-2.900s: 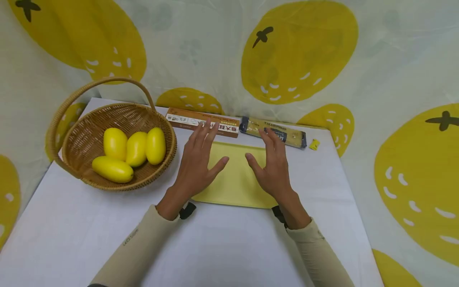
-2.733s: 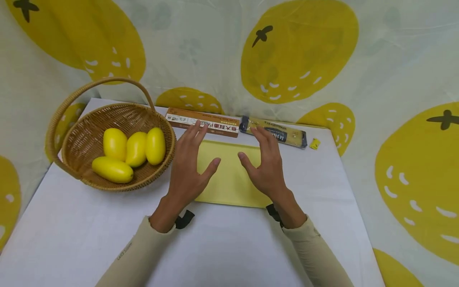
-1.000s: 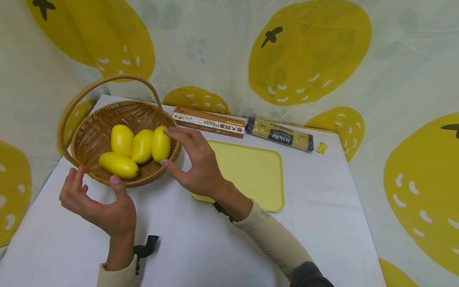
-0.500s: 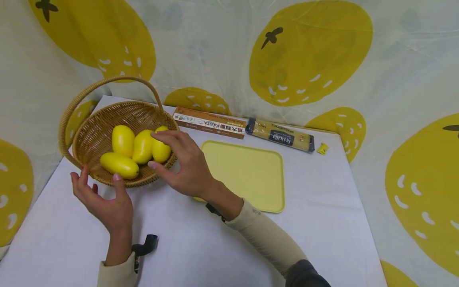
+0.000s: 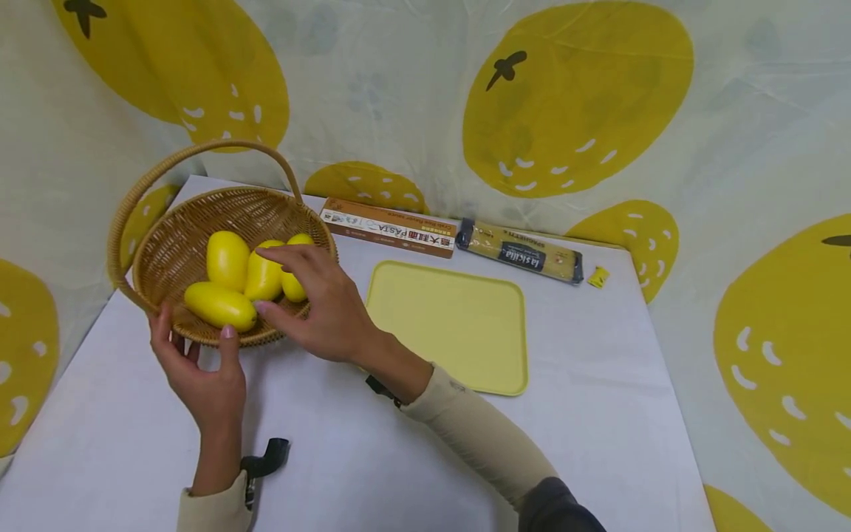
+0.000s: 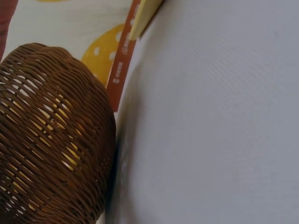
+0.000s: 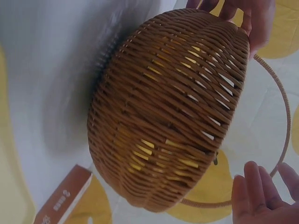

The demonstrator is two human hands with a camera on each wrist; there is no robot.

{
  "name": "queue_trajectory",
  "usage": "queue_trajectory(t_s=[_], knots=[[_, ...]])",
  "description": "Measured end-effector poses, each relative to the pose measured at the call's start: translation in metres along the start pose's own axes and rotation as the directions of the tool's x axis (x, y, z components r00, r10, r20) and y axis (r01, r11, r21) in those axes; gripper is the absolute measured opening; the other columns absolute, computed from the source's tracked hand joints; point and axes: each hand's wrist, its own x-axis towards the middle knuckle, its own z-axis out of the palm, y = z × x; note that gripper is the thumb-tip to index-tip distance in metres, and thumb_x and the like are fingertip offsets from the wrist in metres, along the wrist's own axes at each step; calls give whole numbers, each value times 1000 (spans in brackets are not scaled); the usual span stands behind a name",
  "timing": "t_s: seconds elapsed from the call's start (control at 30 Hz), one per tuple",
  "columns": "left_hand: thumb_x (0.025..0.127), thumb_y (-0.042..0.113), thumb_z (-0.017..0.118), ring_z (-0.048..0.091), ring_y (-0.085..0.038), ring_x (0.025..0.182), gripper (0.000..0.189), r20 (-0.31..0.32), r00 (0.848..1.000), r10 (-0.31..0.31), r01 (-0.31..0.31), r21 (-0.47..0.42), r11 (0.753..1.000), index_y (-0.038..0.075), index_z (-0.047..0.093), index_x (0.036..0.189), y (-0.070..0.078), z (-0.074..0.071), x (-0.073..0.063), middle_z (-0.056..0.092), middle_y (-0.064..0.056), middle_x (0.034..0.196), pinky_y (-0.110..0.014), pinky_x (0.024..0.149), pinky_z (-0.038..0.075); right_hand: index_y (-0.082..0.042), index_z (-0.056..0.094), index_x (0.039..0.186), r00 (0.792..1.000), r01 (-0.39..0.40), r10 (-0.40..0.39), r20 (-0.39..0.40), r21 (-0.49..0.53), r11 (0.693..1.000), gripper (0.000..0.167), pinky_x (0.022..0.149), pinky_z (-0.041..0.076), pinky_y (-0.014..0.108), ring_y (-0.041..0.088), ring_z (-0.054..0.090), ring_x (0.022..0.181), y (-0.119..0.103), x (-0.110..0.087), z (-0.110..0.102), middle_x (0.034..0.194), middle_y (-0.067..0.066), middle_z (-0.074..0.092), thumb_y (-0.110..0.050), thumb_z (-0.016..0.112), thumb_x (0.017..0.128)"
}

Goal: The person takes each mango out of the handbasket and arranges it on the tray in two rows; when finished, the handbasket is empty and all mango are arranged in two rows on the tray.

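Note:
A wicker basket [image 5: 173,236] with a tall arched handle stands at the table's back left. Several smooth yellow mangoes lie in it: one rear mango [image 5: 227,260], a long front mango [image 5: 220,305], and others partly covered by my right hand. My left hand [image 5: 207,384] holds the basket's front-left side, fingers curved against its wall; in the right wrist view this left hand [image 7: 254,21] is at the basket's top edge. My right hand [image 5: 326,307] hovers over the fruit from the right, thumb and fingers apart around the space by the middle mango [image 5: 261,284]. Contact there is unclear.
A pale yellow tray [image 5: 459,325] lies right of the basket. Behind it are a brown-and-white pasta box [image 5: 388,227], a spaghetti packet [image 5: 521,253] and a small yellow wrapped piece [image 5: 598,276]. A fruit-print cloth [image 5: 412,89] hangs along the back.
Both hands have moved from over the tray to the basket. Over the last second my left hand has closed in on its front-left side, and my right hand has shifted left over the mangoes.

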Motion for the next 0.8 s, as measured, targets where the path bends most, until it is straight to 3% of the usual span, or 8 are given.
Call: queue_trajectory(t_s=[0.17,0.4,0.63,0.8], knots=[[91,15,69,37,-35,155,77,40,999,13,-13,1,1000,13,37,161,-7,-3,0,22,-7,177,-38,123,37,-14,56,152,996,-51,49,69,22,998,62,110,41,19,16,57,132,1,7,8,145,3,61,-33,76,96],[87,17,74,27,-33,162,88,84,996,40,-40,-10,999,14,31,164,-37,-8,3,13,-1,180,-46,129,31,-20,53,155,969,-127,126,211,-10,992,65,121,35,25,14,51,142,3,17,19,151,0,58,-36,78,96],[86,15,75,25,-34,162,89,88,996,27,-25,-24,999,14,31,164,-33,-7,1,9,-3,180,-47,129,29,-25,54,155,944,-165,165,287,-24,986,65,115,38,22,13,54,137,6,25,26,150,1,59,-37,78,96],[85,17,77,24,-31,163,92,99,994,43,-43,-4,999,15,30,164,-48,-10,4,9,0,180,-47,129,31,-27,52,157,922,-183,187,339,-45,982,69,110,41,20,11,54,135,7,33,32,148,0,61,-39,80,95]])
